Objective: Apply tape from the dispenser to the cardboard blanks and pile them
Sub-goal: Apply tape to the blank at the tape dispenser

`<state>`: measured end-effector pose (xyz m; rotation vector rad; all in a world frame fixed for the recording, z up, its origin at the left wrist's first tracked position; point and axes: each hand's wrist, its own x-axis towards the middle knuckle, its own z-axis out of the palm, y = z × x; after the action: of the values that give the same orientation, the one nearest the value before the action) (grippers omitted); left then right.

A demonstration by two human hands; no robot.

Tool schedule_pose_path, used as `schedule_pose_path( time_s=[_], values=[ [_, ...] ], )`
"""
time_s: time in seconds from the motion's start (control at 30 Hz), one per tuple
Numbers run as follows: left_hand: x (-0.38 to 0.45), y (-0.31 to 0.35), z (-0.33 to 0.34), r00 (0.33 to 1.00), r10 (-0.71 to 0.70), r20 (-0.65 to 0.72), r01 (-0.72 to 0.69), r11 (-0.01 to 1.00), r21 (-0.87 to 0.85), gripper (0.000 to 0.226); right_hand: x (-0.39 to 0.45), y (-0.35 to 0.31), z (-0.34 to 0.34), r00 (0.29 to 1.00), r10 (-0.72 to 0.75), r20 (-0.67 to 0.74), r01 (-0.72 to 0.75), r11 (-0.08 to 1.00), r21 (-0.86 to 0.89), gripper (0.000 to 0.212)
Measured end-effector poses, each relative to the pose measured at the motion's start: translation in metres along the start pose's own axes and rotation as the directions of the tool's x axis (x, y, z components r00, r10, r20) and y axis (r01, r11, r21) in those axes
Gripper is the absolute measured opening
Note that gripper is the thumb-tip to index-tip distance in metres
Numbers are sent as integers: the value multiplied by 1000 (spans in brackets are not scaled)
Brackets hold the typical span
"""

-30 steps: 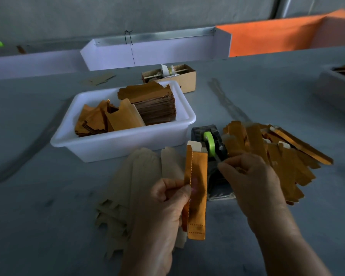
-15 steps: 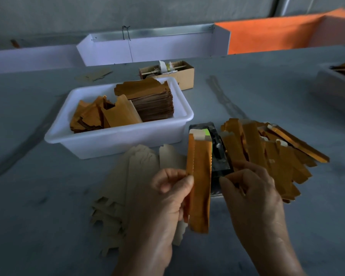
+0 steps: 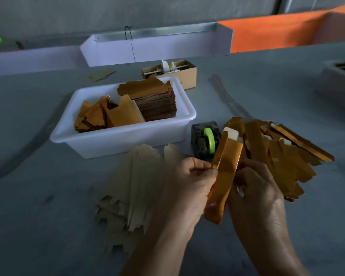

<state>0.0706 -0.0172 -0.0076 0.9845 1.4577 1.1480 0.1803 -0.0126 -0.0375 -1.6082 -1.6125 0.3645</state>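
Gold blank (image 3: 224, 172) upright between both grips, left hand (image 3: 189, 188) and right hand (image 3: 255, 192) pinching its edges.

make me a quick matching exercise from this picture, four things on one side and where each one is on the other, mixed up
Things:
1. tape dispenser
2. pale blanks
3. white tub
4. gold blank

Places:
A. held in both hands
B. just right of the tub
C. fanned on the table, left of the hands
D. behind the pale blanks, holding cardboard stacks

Pairs: 1-B, 2-C, 3-D, 4-A
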Motion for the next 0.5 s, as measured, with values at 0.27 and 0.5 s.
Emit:
schedule_pose_path(
  time_s=[0.27, 0.5],
  values=[
    [-6, -1, -1, 998, 60, 2, -60, 997, -53, 7, 4, -4, -38, 991, 106, 80, -130, 900, 415, 5],
    [-17, -1, -15, 989, 147, -29, -147, 989, 4, 8, 2, -22, -53, 935, -93, 342, -134, 800, 585, 20]
  ],
)
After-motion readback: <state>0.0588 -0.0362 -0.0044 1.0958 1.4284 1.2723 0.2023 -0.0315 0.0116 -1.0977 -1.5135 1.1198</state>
